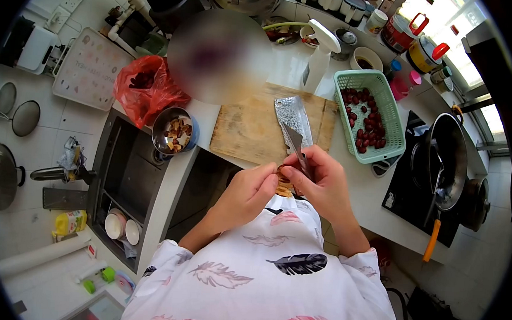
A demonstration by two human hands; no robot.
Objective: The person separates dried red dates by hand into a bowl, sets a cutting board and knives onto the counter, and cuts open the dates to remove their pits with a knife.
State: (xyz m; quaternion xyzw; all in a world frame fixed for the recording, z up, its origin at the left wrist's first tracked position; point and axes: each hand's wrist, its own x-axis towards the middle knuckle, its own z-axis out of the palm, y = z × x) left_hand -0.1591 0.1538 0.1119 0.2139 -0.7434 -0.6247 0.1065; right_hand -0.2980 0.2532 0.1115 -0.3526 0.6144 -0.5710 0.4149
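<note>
My left hand and my right hand meet in front of my body, just off the near edge of the wooden cutting board. A small brown piece, seemingly a red date, is pinched between their fingertips, mostly hidden by them. My right hand is also closed around a knife, blade pointing up and away. On the board lies a silvery, patterned flat thing. Right of the board, a green plastic basket holds several whole red dates. A metal bowl with cut brown pieces stands left.
A red plastic bag sits beside the bowl, above the sink. A white spray bottle stands behind the board. On the right, a wok rests on the black stove, its orange handle jutting toward me.
</note>
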